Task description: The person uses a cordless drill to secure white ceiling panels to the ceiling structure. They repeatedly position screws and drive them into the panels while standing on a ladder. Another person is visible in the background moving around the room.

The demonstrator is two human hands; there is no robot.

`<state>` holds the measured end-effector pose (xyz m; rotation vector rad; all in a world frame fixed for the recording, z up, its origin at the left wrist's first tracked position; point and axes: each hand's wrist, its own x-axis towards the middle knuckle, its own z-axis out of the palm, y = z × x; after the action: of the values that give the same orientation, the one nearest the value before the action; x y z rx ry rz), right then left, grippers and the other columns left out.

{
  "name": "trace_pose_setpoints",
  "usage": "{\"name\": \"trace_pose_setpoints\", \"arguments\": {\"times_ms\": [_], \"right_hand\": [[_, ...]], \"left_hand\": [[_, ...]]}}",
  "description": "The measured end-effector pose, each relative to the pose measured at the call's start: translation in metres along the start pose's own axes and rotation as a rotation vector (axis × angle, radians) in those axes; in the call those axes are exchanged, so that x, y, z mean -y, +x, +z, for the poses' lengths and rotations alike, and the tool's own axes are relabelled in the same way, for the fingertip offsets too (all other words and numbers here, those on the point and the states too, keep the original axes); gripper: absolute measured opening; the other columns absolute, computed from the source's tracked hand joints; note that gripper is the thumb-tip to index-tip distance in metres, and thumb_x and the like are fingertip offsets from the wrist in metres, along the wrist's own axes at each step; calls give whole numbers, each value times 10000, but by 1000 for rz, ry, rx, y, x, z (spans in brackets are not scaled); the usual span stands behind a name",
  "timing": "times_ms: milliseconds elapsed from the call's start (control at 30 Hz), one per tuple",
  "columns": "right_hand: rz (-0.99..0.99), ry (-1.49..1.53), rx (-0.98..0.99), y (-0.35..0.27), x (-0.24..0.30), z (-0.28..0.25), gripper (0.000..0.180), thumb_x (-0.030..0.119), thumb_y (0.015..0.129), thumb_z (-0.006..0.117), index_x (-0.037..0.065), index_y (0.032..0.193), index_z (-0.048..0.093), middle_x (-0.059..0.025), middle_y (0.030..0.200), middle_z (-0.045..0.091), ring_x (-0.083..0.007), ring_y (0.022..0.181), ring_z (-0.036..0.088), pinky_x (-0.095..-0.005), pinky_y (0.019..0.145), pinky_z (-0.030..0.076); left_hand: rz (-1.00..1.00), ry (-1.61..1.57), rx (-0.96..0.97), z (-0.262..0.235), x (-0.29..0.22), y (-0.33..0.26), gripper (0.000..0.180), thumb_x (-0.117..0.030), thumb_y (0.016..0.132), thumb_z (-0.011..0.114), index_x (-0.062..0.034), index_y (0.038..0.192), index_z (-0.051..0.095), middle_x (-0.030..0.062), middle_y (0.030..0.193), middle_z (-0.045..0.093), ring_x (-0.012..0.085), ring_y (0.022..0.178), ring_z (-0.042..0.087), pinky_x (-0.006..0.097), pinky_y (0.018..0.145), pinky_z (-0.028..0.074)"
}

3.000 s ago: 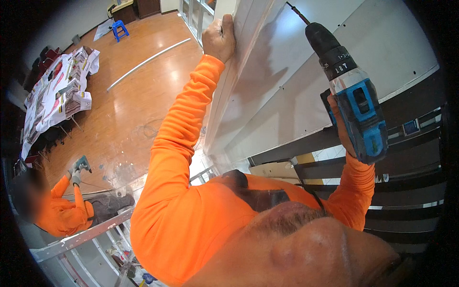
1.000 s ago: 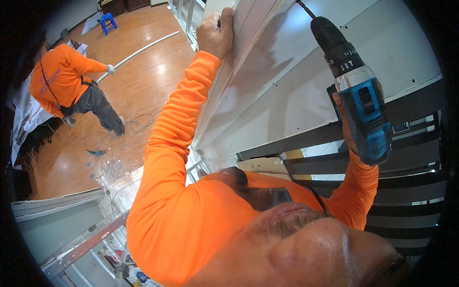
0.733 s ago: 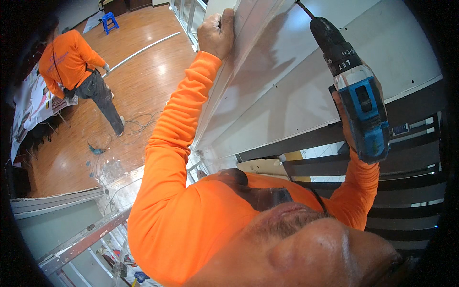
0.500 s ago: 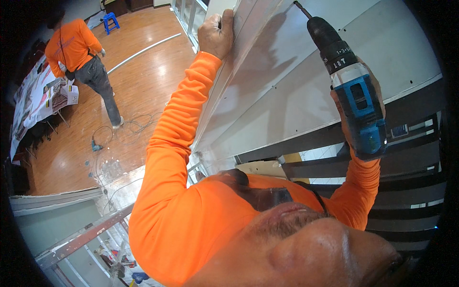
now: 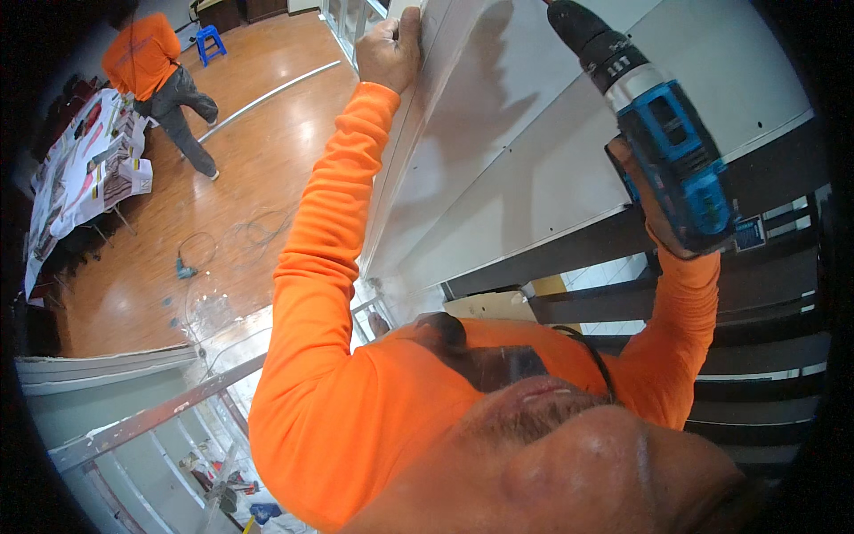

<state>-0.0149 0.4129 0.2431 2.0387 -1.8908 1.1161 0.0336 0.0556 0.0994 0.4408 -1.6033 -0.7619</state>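
Wooden floor lies far below. Left hand grips the stiff white panel by its edge; right hand is closed on the heavy-looking blue drill, best held at its handle.

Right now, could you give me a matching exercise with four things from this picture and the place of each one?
Things:
1. drill
2. stool
3. left hand
4. floor tool

Places:
A. on the panel edge
B. in the right hand
C. on the wooden floor, amid cables
D. far off, by the wall

Pairs: 1-B, 2-D, 3-A, 4-C
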Motion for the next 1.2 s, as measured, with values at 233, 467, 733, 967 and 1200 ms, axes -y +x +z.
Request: {"name": "trace_pose_setpoints", "arguments": {"times_ms": [233, 467, 733, 967, 1200], "right_hand": [[85, -155, -121, -43, -1, 17, 319, 92, 754, 779, 72, 1057, 680, -55, 968, 707, -171, 847, 675, -309, 758, 541], [151, 135, 242, -93, -35, 60, 481, 111, 703, 825, 44, 1146, 651, -89, 1064, 683, -210, 930, 655, -338, 829, 525], [532, 232, 605, -136, -79, 153, 421, 255, 756, 804, 88, 1112, 653, -81, 1075, 683, -184, 934, 653, -331, 824, 525], [272, 319, 690, -159, -119, 205, 500, 197, 774, 779, 70, 1219, 590, -123, 1198, 625, -245, 1053, 607, -368, 920, 475], [358, 473, 651, -180, -129, 236, 480, 215, 768, 788, 62, 1186, 610, -110, 1102, 652, -230, 1001, 598, -350, 896, 478]], "left_hand": [[-269, 41, 307, -37, 22, -30, 615, -513, 962, 409, 5, 805, 701, 203, 744, 675, 259, 724, 677, 355, 675, 495], [-168, -106, 302, -22, 23, -53, 681, -588, 938, 362, 15, 972, 675, 233, 815, 669, 304, 835, 667, 381, 762, 489], [-59, 3, 223, -22, 25, -72, 700, -612, 910, 387, 22, 1117, 601, 302, 920, 637, 440, 924, 617, 446, 802, 482], [-80, 39, 130, 0, 29, -78, 704, -603, 928, 353, 46, 1031, 607, 320, 902, 615, 482, 908, 586, 477, 768, 478], [-2, 82, 24, 12, 50, -80, 811, -708, 891, 334, 46, 927, 629, 264, 854, 662, 427, 857, 641, 440, 779, 502]]}}
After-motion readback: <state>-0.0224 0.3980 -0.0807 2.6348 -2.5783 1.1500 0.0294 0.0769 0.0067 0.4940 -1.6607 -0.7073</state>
